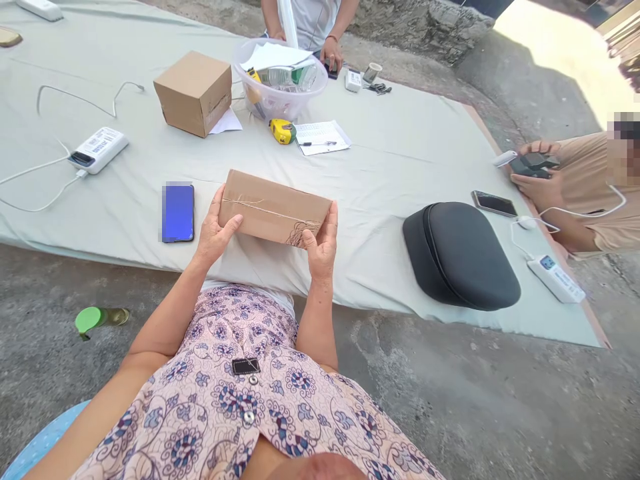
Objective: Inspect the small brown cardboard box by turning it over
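Note:
Between my two hands is a brown cardboard box, with a pale string line along its face and dark scribbled marks at its lower right. My left hand grips its left end, thumb on the near face. My right hand grips the right end, thumb near the dark marks. The box is at the near side of the cloth-covered table; whether it rests on the cloth I cannot tell. A phone with a blue screen lies just left of my left hand.
Behind stand a larger carton and a basin of items, near a tape measure and paper. A black case sits right; a white power bank with cables lies left. Two people are at the table's far and right edges.

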Motion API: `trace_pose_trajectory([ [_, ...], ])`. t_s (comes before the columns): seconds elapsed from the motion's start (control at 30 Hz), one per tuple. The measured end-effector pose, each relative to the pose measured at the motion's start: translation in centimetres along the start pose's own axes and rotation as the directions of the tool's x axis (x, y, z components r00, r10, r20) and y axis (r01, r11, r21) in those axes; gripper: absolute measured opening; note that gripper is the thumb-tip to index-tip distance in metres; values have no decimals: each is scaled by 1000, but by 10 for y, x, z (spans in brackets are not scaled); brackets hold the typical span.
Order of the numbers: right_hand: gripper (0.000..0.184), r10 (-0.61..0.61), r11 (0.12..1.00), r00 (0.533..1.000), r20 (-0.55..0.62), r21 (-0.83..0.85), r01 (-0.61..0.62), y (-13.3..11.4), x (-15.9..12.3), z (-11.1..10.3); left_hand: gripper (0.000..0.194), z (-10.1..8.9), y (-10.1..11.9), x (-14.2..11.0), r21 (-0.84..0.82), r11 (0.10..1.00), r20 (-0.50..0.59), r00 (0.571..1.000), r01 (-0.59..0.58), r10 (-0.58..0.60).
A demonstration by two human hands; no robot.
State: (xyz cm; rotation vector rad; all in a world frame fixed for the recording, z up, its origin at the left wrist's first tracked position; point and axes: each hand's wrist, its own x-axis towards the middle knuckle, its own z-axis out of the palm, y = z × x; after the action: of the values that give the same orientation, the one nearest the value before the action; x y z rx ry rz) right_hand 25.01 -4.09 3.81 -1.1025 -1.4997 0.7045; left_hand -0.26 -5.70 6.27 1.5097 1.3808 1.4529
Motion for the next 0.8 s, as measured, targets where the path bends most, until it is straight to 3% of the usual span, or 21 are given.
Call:
trace_pose_trajectory([
  [0.13, 112, -17, 999, 997, 70, 38, 14, -1, -6, -5, 88, 1, 3, -2, 32, 999, -52, 999, -10, 12],
  [0.23, 125, -37, 998, 980, 194, 64, 25, -6, -11, -12, 83, 0, 9, -5, -17, 1000, -94, 995, 22, -23],
  [0.3, 121, -18, 999, 972, 233, 35, 10, -8, -12, -14, 78, -1, 13, -7, -41, 997, -144, 987, 66, -71],
  [0.47, 89, 25, 997, 997, 66, -78, -20, -7, -11, -3, 82, 2, 9, -4, -40, 995, -162, 982, 90, -95],
  [0.63, 84, -11, 990, 1000, 23, -141, 14, -5, -9, 9, 88, 10, -1, -2, -96, 990, -152, 982, 102, -116],
  [0.8, 79, -47, 981, 998, -29, -189, 41, -8, -10, 12, 100, 16, -4, -7, -2, 996, -175, 980, 92, -91],
])
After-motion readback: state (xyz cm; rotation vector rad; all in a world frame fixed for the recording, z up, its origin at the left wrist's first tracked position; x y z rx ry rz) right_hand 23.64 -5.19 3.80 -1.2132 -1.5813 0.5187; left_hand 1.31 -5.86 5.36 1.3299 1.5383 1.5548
